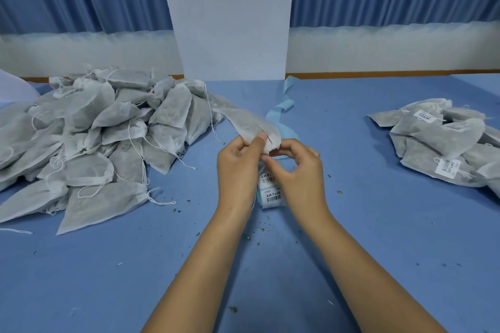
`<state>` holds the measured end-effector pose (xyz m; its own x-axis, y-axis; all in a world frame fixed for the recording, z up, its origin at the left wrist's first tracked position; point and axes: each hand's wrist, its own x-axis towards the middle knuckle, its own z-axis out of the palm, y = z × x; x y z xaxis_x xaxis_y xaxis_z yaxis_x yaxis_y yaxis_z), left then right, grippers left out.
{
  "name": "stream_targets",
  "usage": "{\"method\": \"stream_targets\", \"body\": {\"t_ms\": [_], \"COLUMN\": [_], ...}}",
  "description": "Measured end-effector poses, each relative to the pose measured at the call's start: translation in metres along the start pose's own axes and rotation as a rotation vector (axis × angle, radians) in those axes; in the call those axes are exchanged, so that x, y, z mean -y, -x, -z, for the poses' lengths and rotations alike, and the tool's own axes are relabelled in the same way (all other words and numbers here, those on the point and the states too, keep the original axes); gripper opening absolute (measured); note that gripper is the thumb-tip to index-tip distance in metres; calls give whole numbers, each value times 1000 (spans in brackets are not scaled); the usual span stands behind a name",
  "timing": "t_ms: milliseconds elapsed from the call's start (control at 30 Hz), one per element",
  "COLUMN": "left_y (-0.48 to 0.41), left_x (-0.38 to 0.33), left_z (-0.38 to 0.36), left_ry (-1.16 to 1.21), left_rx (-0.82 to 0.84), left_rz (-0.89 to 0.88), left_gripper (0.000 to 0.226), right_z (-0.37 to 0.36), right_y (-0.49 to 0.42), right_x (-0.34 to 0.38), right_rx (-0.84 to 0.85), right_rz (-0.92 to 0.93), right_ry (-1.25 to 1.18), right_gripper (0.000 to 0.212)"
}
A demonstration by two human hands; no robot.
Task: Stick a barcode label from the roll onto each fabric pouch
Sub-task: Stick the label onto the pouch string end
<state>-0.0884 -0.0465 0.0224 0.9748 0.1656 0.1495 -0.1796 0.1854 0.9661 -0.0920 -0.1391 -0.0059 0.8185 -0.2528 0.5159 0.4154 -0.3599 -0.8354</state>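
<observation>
**Applying the label to the held pouch**

1. Grip. My left hand [238, 167] holds one pouch [250, 123] above the desk [351, 238], thumb pressed on its near end, the other fingers curled behind it. My right hand [297, 170] has its fingers curled, with thumb and forefinger pinching at the same near end. I cannot tell whether a label sits between them.

2. Procedure. I judge the step in hand to be seating a label on this pouch. Keep the fabric taut between both hands, set one label edge down first, then smooth across with the thumb so no crease forms. Place it on a flat face, clear of the drawstring.

3. Supply. The label roll [270, 193] lies on the desk directly below my hands, barcodes facing up. Its blue backing strip [280, 109] trails away toward the white panel [230, 16].

4. Surroundings. The unlabelled pile [94, 138] lies to my left, drawstrings loose and tangled. The labelled pile [446, 143] lies well apart on my right.

5. Obstructions. Crumbs [263, 228] are scattered on the desk near the roll and could foul the adhesive. The backing strip could catch the pouch.
</observation>
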Motion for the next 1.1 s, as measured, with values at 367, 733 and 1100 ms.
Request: {"method": "stream_targets", "body": {"t_ms": [367, 733, 1100], "left_y": [-23, -22, -27], "left_x": [-2, 11, 15], "left_z": [30, 34, 39], "left_ry": [-230, -972, -563], "left_rx": [-275, -267, 220], "left_rz": [-181, -598, -632], "left_gripper": [56, 30, 8], "right_z": [9, 2, 15], "right_y": [-3, -4, -12], "right_x": [5, 2, -1], "right_rx": [51, -28, -97], "right_rz": [195, 308, 314], "right_ry": [139, 308, 344], "right_gripper": [19, 9, 8]}}
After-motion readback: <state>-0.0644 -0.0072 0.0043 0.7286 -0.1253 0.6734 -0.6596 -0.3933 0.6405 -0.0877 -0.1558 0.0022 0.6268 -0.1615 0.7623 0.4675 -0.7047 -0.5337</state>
